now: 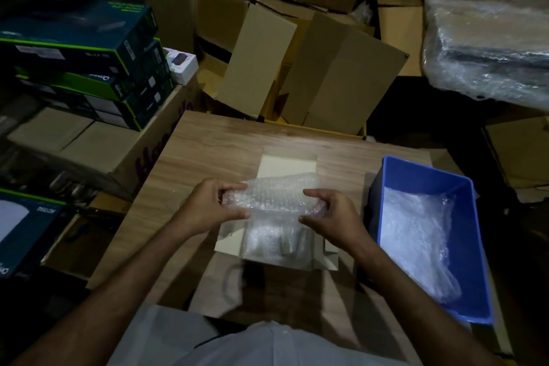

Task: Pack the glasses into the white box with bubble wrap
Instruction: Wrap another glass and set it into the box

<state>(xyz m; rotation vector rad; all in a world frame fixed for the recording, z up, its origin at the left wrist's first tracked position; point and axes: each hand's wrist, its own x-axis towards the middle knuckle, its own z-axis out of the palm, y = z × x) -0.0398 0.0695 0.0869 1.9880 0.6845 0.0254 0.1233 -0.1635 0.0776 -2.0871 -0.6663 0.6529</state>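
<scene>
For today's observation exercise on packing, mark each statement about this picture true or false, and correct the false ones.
1. Both hands hold one bubble-wrapped bundle above the white box. True: the left hand grips one end and the right hand grips the other.
2. The white box is closed. False: its flaps are open and something wrapped already lies inside.
3. The blue bin stands on the person's right. True.
4. The blue bin holds cardboard. False: it holds clear plastic wrap.
5. The white box rests on a wooden table. True.
</scene>
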